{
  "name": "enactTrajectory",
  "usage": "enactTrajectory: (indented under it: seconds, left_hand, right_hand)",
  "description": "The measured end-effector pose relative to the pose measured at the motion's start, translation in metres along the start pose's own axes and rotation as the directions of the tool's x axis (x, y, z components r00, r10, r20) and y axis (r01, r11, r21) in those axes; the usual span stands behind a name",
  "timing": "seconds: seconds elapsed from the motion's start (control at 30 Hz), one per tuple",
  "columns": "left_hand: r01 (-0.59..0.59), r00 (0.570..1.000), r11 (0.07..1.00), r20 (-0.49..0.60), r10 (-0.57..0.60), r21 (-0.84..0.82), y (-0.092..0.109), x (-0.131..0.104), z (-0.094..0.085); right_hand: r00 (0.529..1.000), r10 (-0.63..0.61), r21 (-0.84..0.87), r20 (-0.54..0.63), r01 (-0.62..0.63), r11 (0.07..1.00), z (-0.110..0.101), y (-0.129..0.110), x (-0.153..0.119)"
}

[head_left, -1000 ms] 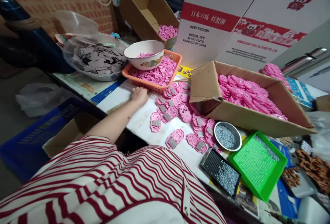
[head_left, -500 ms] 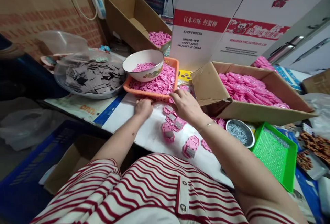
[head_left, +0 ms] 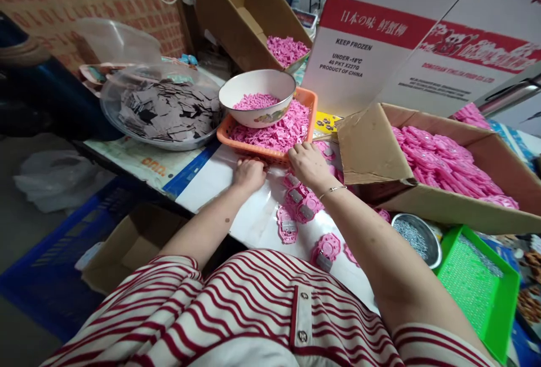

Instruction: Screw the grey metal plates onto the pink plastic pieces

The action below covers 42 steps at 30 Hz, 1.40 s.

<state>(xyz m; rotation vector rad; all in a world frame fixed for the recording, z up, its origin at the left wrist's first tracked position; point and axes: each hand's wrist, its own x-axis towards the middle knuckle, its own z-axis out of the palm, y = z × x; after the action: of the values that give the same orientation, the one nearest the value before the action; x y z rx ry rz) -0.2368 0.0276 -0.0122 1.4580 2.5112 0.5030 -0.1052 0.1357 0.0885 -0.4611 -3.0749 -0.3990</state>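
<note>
An orange plastic basket (head_left: 313,113) full of small pink plastic parts (head_left: 291,130) stands ahead of me. A white enamel bowl (head_left: 257,88) with more pink pieces rests on top of it. My left hand (head_left: 250,176) is closed at the basket's lower front edge, its fingertips hidden. At the front right corner, my right hand (head_left: 309,165) has its fingers bent over the basket's rim. Pink plastic casings (head_left: 287,224), several bearing grey rectangular pieces, lie on the white sheet (head_left: 249,223) below my right hand.
At left is a wide basin (head_left: 169,144) of grey flat pieces. A cardboard box (head_left: 448,200) of pink casings stands right, with a metal bowl (head_left: 416,237) of small metal parts and a green tray (head_left: 502,299) before it. Another cardboard box (head_left: 228,23) stands behind.
The whole view has shifted, so most things sit farther right in the picture. Both hands remain at the basket's front edge, with little visible movement relative to it.
</note>
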Motion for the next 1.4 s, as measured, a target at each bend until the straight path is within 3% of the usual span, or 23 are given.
enactTrajectory:
  seconds: [0.27, 0.53, 0.63, 0.73, 0.83, 0.93, 1.03, 1.1, 1.23, 1.33, 1.37, 1.4]
  left_hand:
    - [-0.205, 0.977, 0.970, 0.023, 0.210, -0.130, 0.026, -0.020, -0.012]
    - [-0.223, 0.966, 0.954, 0.089, 0.244, -0.202, 0.050, -0.037, -0.034]
    - [-0.188, 0.967, 0.966, 0.140, 0.214, -0.179, 0.043, -0.050, -0.042]
    - [-0.135, 0.972, 0.981, 0.175, 0.158, -0.137, 0.022, -0.063, -0.049]
    - [-0.105, 0.968, 0.988, 0.218, 0.127, -0.114, 0.000, -0.072, -0.059]
    - [-0.120, 0.947, 0.977, 0.274, 0.166, -0.178, -0.010, -0.078, -0.071]
    - [-0.074, 0.935, 0.846, 0.258, 0.242, -0.527, 0.000, -0.077, -0.088]
    - [-0.009, 0.945, 0.620, 0.195, 0.261, -0.784, 0.017, -0.072, -0.103]
    - [0.000, 0.949, 0.333, 0.105, 0.298, -0.943, 0.067, -0.055, -0.140]
    - [-0.028, 0.933, 0.245, 0.062, 0.355, -0.969, 0.105, -0.048, -0.162]
    - [-0.041, 0.928, 0.244, 0.054, 0.370, -0.969, 0.115, -0.047, -0.166]
    - [-0.043, 0.921, 0.264, 0.064, 0.385, -0.964, 0.121, -0.047, -0.170]
  right_hand:
    - [0.998, -0.055, -0.012, -0.027, 0.054, 0.998, -0.014, -0.006, 0.013]
    - [0.995, -0.095, 0.026, -0.034, 0.096, 0.995, -0.018, -0.014, 0.016]
    - [0.995, -0.098, 0.060, -0.028, 0.100, 0.993, -0.014, -0.015, 0.011]
    - [0.996, -0.084, 0.118, -0.031, 0.087, 0.989, -0.013, -0.016, 0.005]
    - [0.997, -0.052, 0.203, -0.059, 0.063, 0.977, -0.021, -0.016, -0.006]
    - [0.997, -0.022, 0.324, -0.074, 0.045, 0.945, -0.032, -0.018, -0.024]
    - [0.999, -0.012, 0.483, -0.039, 0.030, 0.875, -0.039, -0.025, -0.048]
    - [0.999, 0.006, 0.584, -0.036, 0.016, 0.812, -0.040, -0.031, -0.062]
    - [0.964, 0.249, 0.704, -0.093, -0.113, 0.701, -0.053, -0.021, -0.060]
    - [0.862, 0.470, 0.755, -0.191, -0.177, 0.631, -0.081, 0.024, -0.032]
    - [0.807, 0.539, 0.784, -0.239, -0.167, 0.598, -0.092, 0.045, -0.022]
    - [0.714, 0.644, 0.867, -0.274, -0.106, 0.487, -0.102, 0.068, -0.015]
